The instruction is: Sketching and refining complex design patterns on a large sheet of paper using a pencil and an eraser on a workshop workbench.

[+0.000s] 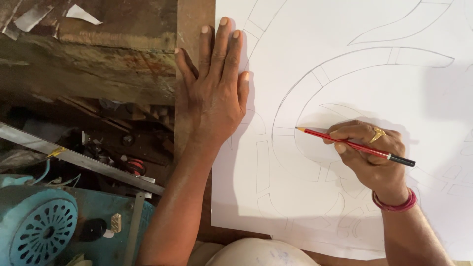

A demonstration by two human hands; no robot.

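Paper, a large white sheet, covers most of the wooden surface and carries faint outlines of curved bands cut into segments. Beside it at left, lower down, sit a teal motor housing and a long metal bar among clutter. Left hand lies flat with fingers spread, palm half on the sheet's left edge and half on the bare wood, pinning the sheet; its grip is open, closed on nothing. Right hand, with a gold ring and a red wristband, has its grip clamped on a red pencil with a black end, held slantwise, tip touching the sheet at the inner curve of the big arc. Judging by this, the step in hand is drawing that inner curve. Carrying the line on would seem to call for a steady sweep along the arc, with the flat hand keeping the sheet from slipping.
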